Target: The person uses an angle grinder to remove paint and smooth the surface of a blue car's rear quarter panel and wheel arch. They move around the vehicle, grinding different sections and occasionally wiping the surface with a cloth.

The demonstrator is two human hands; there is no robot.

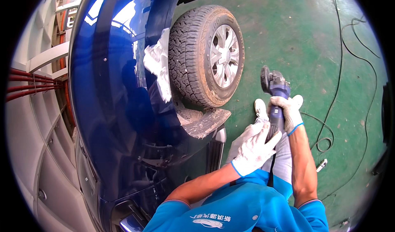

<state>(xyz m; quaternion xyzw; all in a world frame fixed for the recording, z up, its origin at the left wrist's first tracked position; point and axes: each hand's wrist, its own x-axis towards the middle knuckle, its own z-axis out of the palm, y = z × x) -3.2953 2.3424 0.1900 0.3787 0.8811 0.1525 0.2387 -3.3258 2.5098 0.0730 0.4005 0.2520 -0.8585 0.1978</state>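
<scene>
The left hand [255,145] and right hand [289,110] both grip an angle grinder [277,116] above the green floor [292,34], toward its edge by the blue car [109,108]. If running, what looks like its disc [265,79] could snag a glove [249,156], or gouge the tyre [187,55] after a slip.

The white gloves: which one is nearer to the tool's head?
The right glove, wrapped around the power tool just behind its head; the left glove grips farther back.

Blue-black angle grinder [277,112], head foremost
</scene>
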